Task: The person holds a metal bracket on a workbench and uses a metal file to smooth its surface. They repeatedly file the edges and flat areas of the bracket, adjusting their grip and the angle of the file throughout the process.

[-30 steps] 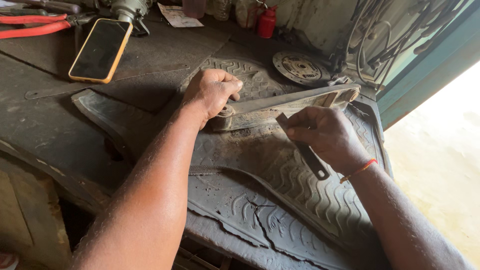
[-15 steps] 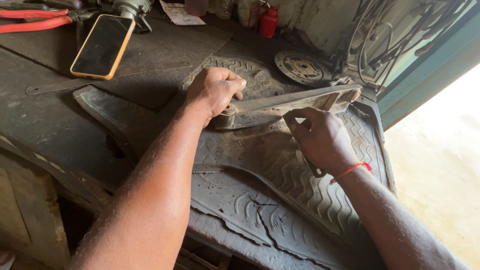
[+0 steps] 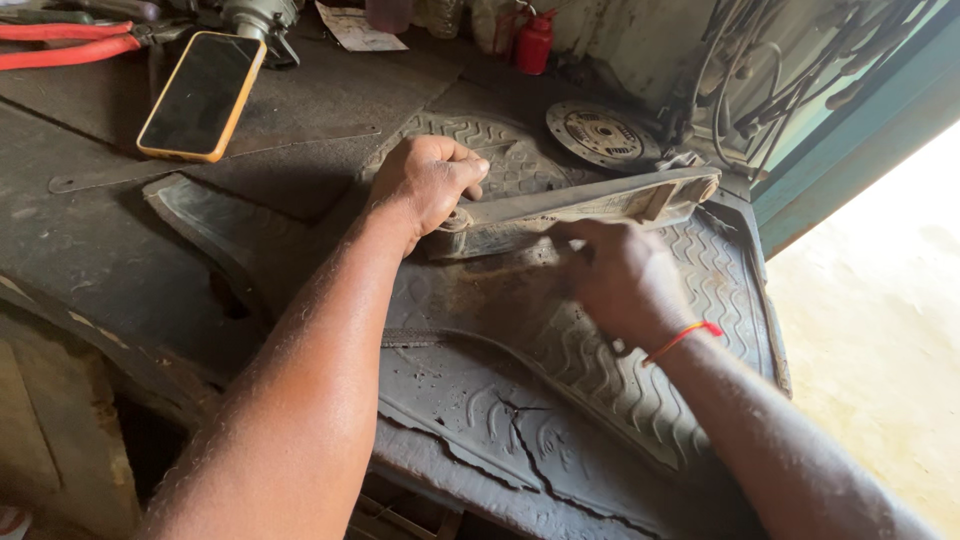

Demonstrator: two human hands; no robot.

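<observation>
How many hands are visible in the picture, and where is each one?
2. The left hand grips the near end of the long metal part on the rubber mat. The right hand, blurred, is at the part's middle. No other hands show.

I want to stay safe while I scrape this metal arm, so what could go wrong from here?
1. The right hand works a flat blade along the metal arm toward the left hand; a slip could likely cut those knuckles.
2. The arm rests on a cracked, ridged rubber mat, so it may shift under pressure.
3. The arm's far end sits near the bench edge and could slide off.
</observation>
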